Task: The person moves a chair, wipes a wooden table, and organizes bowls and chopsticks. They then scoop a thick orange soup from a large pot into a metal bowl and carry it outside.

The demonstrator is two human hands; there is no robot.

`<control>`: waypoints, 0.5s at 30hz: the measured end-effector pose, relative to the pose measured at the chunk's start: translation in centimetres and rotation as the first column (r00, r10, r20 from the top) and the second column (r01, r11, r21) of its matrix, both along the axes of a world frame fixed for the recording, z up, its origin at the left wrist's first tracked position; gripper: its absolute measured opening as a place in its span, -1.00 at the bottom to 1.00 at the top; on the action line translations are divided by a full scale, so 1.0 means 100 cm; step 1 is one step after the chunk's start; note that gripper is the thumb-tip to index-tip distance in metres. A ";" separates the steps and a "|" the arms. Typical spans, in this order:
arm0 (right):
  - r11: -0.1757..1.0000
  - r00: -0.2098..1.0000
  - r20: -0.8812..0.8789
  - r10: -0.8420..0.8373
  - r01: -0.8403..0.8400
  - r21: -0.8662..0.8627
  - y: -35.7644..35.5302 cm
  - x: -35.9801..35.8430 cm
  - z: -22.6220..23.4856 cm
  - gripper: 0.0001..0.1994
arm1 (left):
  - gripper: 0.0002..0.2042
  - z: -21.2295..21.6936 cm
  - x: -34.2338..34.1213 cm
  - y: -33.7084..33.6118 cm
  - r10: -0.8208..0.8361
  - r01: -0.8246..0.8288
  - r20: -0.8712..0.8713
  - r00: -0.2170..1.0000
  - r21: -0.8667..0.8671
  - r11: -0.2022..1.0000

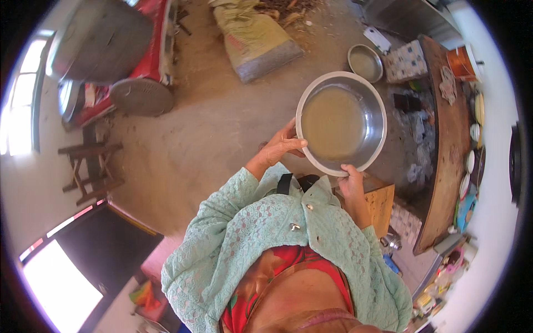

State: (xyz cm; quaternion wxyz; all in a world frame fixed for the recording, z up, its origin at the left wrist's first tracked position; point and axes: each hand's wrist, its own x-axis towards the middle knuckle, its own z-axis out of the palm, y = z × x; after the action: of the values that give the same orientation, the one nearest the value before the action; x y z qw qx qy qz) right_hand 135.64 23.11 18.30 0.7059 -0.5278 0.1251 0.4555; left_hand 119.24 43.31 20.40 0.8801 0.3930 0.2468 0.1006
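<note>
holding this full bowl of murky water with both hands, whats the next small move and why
Probably keep the steel bowl level and step slowly: the murky water sits high, and the left hand and right hand grip only its near rim.

Count on inspection: two steel basins, one large basin (341,123) holding cloudy liquid and one small basin (365,62) on the floor. One filled sack (255,38). One wooden stool (90,171). One wooden block (381,203). One long wooden bench (448,161). Two hands on the large basin: left hand (282,146), right hand (352,181).
</note>
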 end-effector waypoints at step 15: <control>0.985 0.987 -0.031 -0.158 0.160 0.064 0.049 0.178 -0.066 -0.55 | -0.41 -0.079 0.092 0.087 0.002 0.189 -0.539 0.842 0.299 0.935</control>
State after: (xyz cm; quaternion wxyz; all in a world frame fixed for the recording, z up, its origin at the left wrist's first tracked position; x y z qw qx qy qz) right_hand 153.42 28.02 11.71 0.7554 -0.4867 0.1606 0.4083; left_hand 128.40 51.97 12.48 0.6997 0.5632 0.4394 -0.0144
